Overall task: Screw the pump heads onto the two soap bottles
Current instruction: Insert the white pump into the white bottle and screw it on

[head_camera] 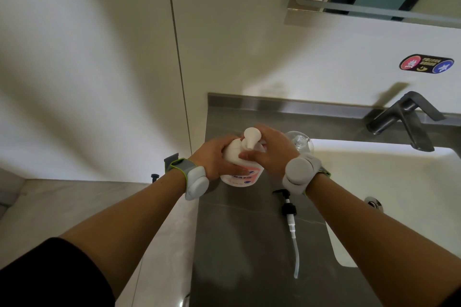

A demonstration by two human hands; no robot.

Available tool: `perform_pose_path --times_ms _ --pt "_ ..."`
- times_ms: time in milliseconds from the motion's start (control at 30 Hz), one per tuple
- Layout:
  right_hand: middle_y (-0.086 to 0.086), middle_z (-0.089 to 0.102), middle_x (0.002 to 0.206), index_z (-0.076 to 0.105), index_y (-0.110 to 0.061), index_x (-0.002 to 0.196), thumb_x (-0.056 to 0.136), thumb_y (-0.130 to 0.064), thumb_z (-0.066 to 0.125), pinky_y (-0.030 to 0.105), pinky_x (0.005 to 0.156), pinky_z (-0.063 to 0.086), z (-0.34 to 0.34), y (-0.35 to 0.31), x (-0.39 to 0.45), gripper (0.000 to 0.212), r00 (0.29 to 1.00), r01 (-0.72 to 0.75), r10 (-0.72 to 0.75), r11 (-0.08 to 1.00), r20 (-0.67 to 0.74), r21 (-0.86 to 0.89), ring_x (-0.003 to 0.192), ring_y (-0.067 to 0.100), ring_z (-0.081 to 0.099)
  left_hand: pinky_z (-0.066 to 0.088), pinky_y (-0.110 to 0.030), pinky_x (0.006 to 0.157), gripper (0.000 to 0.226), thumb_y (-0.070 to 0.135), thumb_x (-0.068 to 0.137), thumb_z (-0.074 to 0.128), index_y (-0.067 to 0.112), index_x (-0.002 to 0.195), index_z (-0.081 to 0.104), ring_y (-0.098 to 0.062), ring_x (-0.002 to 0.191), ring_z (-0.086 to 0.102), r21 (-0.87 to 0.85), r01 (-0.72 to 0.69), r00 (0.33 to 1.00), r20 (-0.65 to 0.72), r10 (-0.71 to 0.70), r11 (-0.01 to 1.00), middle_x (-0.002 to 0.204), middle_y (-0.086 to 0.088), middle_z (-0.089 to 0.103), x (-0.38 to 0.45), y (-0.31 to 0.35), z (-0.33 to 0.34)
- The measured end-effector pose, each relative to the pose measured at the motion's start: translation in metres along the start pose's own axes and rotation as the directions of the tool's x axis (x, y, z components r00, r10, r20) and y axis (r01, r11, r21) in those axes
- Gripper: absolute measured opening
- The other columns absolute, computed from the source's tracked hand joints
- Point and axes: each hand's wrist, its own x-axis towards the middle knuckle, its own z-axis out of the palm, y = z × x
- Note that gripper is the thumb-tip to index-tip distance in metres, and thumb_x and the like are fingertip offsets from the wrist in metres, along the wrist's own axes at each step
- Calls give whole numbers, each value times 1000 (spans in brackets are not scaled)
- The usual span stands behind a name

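Lying loose beside the hands (249, 154): black pump head (289, 209), clear bottle (300, 143) behind

Head camera looks steeply down, close over the counter (239, 232).

1. At frame centre my left hand (214, 157) wraps the white soap bottle (237, 169) standing on the grey table (237, 232).
2. My right hand (272, 152) grips around its white pump head (251, 137).
3. A black pump head (289, 209) lies on the table lower right of the bottle.
4. A clear bottle (300, 142) stands just behind my right hand.
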Motion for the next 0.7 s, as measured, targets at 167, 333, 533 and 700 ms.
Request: perform_pose_path --times_ms 167,333,533,700 --pt "12 62 112 54 -8 114 75 -37 72 42 94 47 7 -1 -2 52 997 -38 36 999 -62 -33 102 26 59 44 -28 79 56 36 65 81 32 113 53 -16 92 59 1 4 1000 -24 -4 1000 104 5 63 -3 2 3" --pt "13 62 114 54 -7 116 76 -35 71 37 95 45 8 -6 -5 51 994 -70 67 997 -84 -33 105 27 58 44 -27 78 57 35 66 82 34 114 52 -14 91 59 44 -19 1000 -17 20 999 102 7 62 -6 6 0" --pt "9 63 117 51 -13 122 72 -35 75 36 91 51 -2 -13 -23 60 988 72 -61 995 -140 72 103 22 61 43 -18 67 49 40 64 82 38 104 53 -4 82 59 65 -29 999 -18 30 997 91 15 62 -7 6 0" --pt "7 66 115 56 -14 121 81 -33 68 40 89 54 -5 -16 -23 46 980 108 -96 992 -177 62 99 22 63 41 -20 71 47 45 66 79 43 102 49 -6 84 58 103 -39 999 -2 39 994 91 19 60 -2 4 1"
